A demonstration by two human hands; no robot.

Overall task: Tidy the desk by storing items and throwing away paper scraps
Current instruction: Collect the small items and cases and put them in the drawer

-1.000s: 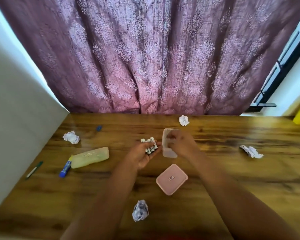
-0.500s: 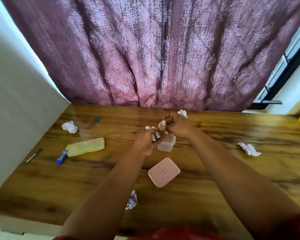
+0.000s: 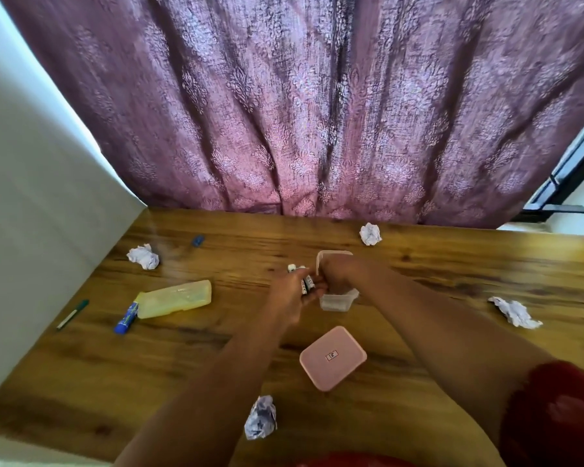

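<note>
A wooden counter [image 3: 452,264] runs up to the curtain. On it lie four paper wads: far left [image 3: 143,256], far middle [image 3: 370,233], right [image 3: 514,311] and near edge [image 3: 260,417]. A yellow case [image 3: 174,298] sits at left with a blue glue stick [image 3: 126,318] touching its end, a green pen [image 3: 72,314] beyond. A pink lid [image 3: 332,357] lies just before a clear tub [image 3: 337,299]. A small blue bit [image 3: 198,240] lies far back.

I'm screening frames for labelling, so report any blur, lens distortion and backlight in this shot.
Head view: motion blur smears both hands, the left hand and the right hand, over the clear container; wide-angle distortion bends the desk edge and the wall; daylight glows through the curtain, yet the pink lid stays fairly sharp.
</note>
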